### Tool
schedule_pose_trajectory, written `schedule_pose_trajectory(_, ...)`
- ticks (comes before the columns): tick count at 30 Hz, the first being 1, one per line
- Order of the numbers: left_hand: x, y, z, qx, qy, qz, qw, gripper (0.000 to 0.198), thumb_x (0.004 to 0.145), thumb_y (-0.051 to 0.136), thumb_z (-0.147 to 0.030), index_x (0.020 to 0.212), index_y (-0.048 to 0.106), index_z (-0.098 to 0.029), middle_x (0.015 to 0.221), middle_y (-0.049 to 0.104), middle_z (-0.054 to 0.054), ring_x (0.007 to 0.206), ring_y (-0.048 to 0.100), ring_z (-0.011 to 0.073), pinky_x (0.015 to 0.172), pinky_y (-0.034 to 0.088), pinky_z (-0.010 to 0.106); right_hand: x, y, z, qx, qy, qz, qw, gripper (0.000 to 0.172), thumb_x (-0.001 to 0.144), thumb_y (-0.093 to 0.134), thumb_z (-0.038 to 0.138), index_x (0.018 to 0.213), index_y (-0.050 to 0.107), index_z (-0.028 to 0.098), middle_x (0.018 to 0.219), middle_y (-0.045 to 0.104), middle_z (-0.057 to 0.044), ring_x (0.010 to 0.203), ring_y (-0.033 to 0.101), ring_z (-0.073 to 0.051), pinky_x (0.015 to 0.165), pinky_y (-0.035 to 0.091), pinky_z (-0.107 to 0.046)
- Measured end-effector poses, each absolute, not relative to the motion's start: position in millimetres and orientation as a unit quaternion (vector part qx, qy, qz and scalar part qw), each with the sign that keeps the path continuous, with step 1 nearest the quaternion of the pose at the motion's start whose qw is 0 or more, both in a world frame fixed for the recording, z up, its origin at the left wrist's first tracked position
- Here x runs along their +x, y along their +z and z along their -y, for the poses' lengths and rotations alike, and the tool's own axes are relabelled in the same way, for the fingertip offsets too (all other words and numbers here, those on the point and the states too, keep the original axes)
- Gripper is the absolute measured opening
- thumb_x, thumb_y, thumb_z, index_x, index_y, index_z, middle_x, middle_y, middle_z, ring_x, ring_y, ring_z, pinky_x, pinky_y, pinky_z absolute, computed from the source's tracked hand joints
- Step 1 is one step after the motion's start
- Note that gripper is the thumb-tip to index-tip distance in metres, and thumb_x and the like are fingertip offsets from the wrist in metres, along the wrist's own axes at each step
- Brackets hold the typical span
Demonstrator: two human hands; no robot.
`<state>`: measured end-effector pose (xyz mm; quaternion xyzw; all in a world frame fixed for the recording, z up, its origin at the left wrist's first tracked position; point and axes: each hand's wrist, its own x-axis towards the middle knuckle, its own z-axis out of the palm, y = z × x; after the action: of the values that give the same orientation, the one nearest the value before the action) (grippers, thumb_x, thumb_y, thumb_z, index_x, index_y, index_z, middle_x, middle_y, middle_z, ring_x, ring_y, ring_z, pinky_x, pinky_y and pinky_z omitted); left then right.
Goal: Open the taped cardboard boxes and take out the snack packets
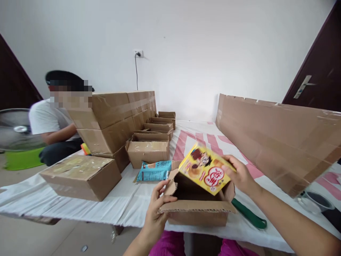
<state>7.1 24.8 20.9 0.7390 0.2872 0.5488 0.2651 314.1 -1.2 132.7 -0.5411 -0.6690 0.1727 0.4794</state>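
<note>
An open cardboard box [197, 217] stands at the table's front edge, its flaps raised. My left hand [157, 204] grips the box's left side, its fingers over the rim and flap. In my right hand [241, 174] is a yellow snack box [204, 167] with cartoon pictures and red lettering, held tilted over the opening. The lower part of the snack box dips toward the dark inside; whether it touches the rim I cannot tell. A blue snack packet [154, 171] lies just beyond my left hand. Right of the cardboard box lies a dark green handle [252, 215], its other end hidden.
Several open cartons [147, 151] line the left side beside stacked boxes [114, 110]. A closed box [82, 174] sits front left. A cardboard panel [277, 135] stands along the right. A person [48, 121] crouches at left near a fan [16, 129]. White cloth [128, 199] covers the table.
</note>
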Motion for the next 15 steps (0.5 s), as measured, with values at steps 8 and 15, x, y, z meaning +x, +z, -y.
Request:
schedule_pose_trajectory(8,14.0,20.0,-20.6,0.762,0.537,-0.281,0.229,0.026,0.094,0.048,-0.042,0.095,0.068,-0.025,0.136,0.051,0.009,0.134,0.041,0.0321,0.106,0.039,0.054,405.7,66.4,-4.8,-0.72,0.099,0.439,0.528,0.062,0.087,0.033,0.069,0.108,0.058,0.016,0.102,0.071,-0.014,0.088,0.068,-0.026,0.07,0.055,-0.034)
schedule_pose_trajectory(15,24.3,33.5,-22.3,0.746,0.508,-0.352,0.249,0.023,0.091,0.053,-0.039,0.098,0.067,-0.022,0.123,0.06,0.012,0.128,0.048,0.0325,0.104,0.039,0.055,453.9,9.5,9.5,-0.814,0.099,0.441,0.364,0.06,0.08,0.036,0.067,0.082,0.068,0.016,0.077,0.073,-0.014,0.07,0.069,-0.03,0.059,0.051,-0.038)
